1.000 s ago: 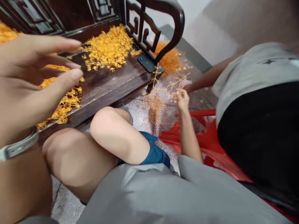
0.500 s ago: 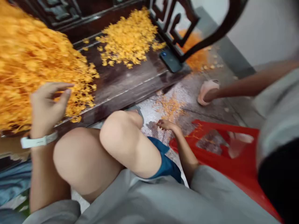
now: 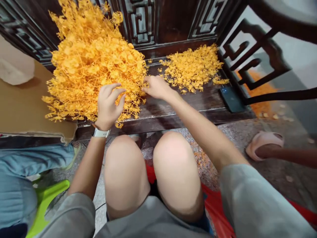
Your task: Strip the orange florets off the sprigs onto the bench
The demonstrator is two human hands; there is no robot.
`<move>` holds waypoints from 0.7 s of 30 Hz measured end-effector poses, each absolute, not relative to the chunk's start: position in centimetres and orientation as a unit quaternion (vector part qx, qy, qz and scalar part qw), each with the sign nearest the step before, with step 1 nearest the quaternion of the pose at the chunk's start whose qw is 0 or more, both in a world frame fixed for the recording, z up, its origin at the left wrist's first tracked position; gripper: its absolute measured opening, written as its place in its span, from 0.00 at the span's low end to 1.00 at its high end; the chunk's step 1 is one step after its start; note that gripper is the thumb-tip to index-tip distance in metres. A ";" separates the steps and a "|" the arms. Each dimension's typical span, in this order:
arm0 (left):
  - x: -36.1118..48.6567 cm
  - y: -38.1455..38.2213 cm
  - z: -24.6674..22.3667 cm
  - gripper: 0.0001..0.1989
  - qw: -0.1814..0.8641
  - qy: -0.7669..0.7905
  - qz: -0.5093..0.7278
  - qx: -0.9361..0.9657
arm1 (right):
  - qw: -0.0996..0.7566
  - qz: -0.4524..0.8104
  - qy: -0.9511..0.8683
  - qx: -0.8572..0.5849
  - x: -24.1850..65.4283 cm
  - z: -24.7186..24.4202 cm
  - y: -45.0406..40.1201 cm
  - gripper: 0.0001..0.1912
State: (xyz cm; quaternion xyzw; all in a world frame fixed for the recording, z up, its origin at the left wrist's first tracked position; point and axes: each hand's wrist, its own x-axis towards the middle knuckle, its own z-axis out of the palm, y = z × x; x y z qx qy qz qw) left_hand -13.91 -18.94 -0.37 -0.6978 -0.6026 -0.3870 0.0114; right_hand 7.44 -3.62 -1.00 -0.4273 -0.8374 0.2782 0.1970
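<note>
- Up from low over the floor, my right hand (image 3: 159,87) has swung to the right edge of the yellow flower heap (image 3: 91,66); my left hand (image 3: 109,105) has stayed by its near side.
- Right thumb and fingertips stand close together; from here I cannot tell whether a stem lies between them.
- Left thumb and fingers are curled with a gap between them, nothing visible inside; I cannot tell whether they touch the blooms.
- For this picking at the edge, I judge a light pinch on one stem best, the left hand steadying the heap, since the thin stems look ready to snag and drag their neighbours.
- Just right of the right hand lies a smaller pile of blossoms (image 3: 194,67), so I would keep that wrist clear of it.
- Both sit on the dark wooden counter (image 3: 160,104), with a phone (image 3: 232,99) at its right end.
- Further out I see cardboard (image 3: 24,105) at left, an orange mass (image 3: 260,96) beyond the armrest, a green stool (image 3: 47,205), and another person's sandalled foot (image 3: 264,145) on the floor.
</note>
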 end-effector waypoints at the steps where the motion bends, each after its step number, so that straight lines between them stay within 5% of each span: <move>1: -13.9 -18.2 -0.1 0.11 0.000 -0.608 -0.382 -0.695 | 0.191 0.253 -0.838 -0.445 5.6 -2.5 -2.7 0.08; 5: -14.7 -15.3 -0.7 0.28 -0.025 -0.633 -0.362 -0.684 | 0.184 0.254 -0.825 -0.469 2.6 -6.6 -1.9 0.04; 10: -16.3 -13.1 -4.3 0.51 -0.018 -0.670 -0.321 -0.669 | 0.259 0.273 -0.816 -0.439 5.1 -5.8 -2.8 0.08; 21: -17.6 -13.1 -6.0 0.54 -0.005 -0.667 -0.294 -0.685 | 0.241 0.229 -0.860 -0.387 10.4 -0.2 -4.5 0.11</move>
